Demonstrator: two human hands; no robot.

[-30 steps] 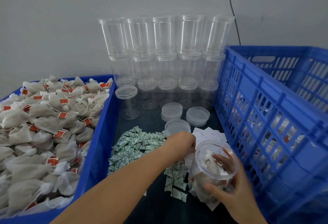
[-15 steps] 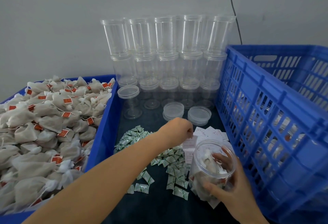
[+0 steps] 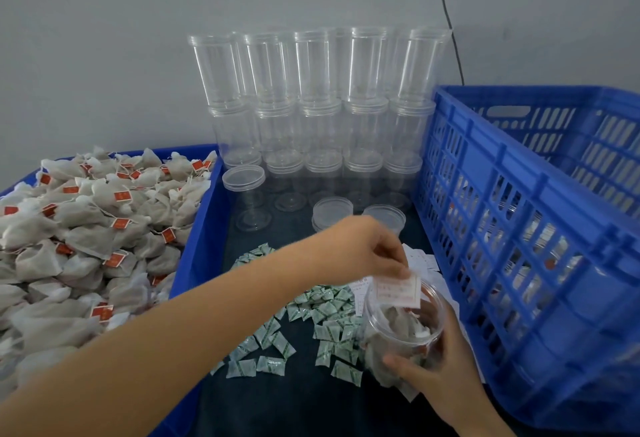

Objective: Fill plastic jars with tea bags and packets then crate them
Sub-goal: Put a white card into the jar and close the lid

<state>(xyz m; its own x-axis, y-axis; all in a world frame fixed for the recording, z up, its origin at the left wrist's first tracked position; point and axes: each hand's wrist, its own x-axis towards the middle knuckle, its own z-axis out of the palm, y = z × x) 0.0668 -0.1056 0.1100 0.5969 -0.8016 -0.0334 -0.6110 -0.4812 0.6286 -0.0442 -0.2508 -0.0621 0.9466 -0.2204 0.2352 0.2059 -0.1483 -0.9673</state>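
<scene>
Left hand (image 3: 372, 249): pinching a paper slip (image 3: 397, 289) over the jar's mouth.
Right hand (image 3: 438, 362): gripping the tea-bag jar (image 3: 403, 329) at five o'clock on the desk (image 3: 298, 398).
Risk: the slip may snag the rim and flutter onto the green packets (image 3: 322, 312) at nine o'clock of the jar.

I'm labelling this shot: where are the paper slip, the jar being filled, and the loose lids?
paper slip (image 3: 398, 291), head view, middle of its printed face.
jar (image 3: 403, 339), head view, clear wall below the rim.
lids (image 3: 332, 210), head view, top of the left stack.
</scene>
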